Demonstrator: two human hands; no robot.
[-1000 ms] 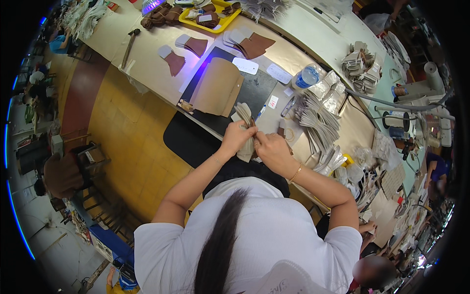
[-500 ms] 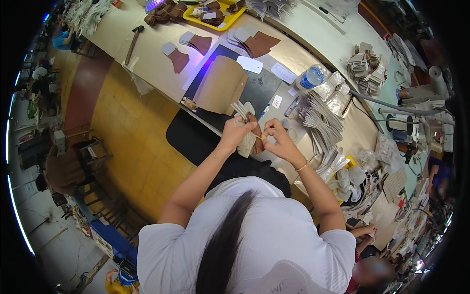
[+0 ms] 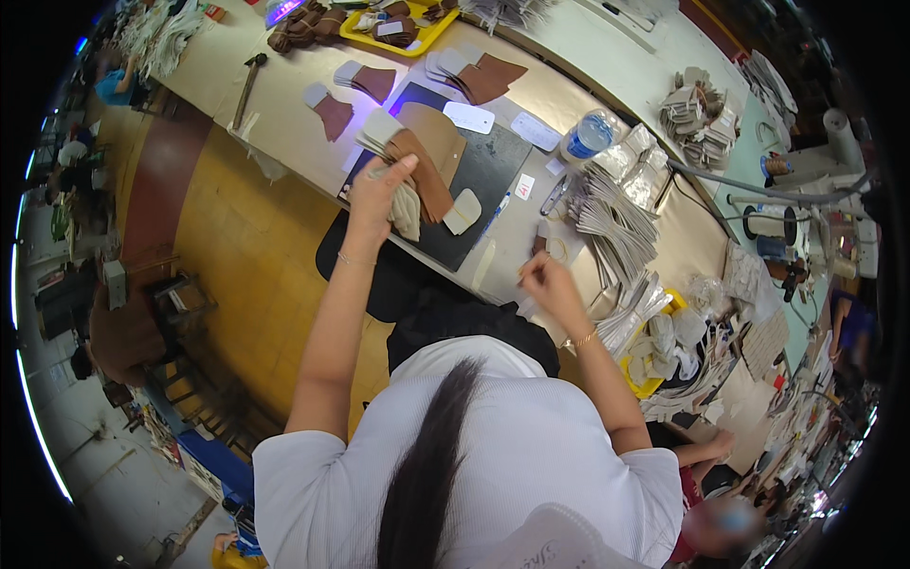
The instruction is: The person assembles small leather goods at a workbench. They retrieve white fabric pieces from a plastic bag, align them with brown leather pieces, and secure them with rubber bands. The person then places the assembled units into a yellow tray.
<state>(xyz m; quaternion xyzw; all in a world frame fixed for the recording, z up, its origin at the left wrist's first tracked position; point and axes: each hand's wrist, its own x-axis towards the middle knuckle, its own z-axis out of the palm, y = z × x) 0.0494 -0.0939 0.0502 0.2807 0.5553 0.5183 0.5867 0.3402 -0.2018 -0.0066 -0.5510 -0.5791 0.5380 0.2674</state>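
Note:
My left hand (image 3: 375, 197) is closed round a bundle of brown and cream leather pieces (image 3: 424, 175), fanned out above the black mat (image 3: 488, 175). Its thumb lies on top of the brown strip. A tan folded board (image 3: 444, 137) lies partly under the bundle. Close to the bundle's right end is a small cream piece (image 3: 463, 212) with rounded corners. My right hand (image 3: 553, 287) is apart from the bundle, near the table's front edge, with fingers curled in a pinch; what they hold, if anything, I cannot make out. Just beyond it are a rubber band (image 3: 557, 250) and a small brown piece (image 3: 540, 237).
Brown-and-white cut pieces (image 3: 479, 76) lie in small piles farther back, by a yellow tray (image 3: 417, 43). A hammer (image 3: 248, 87) lies at left. To the right are a blue-lidded jar (image 3: 588, 135), stacked grey strips (image 3: 611, 223) and thread spools (image 3: 770, 223).
My hands have drawn apart. The left moved up and left with the bundle, over the mat; the right moved right and slightly nearer, away from the bundle.

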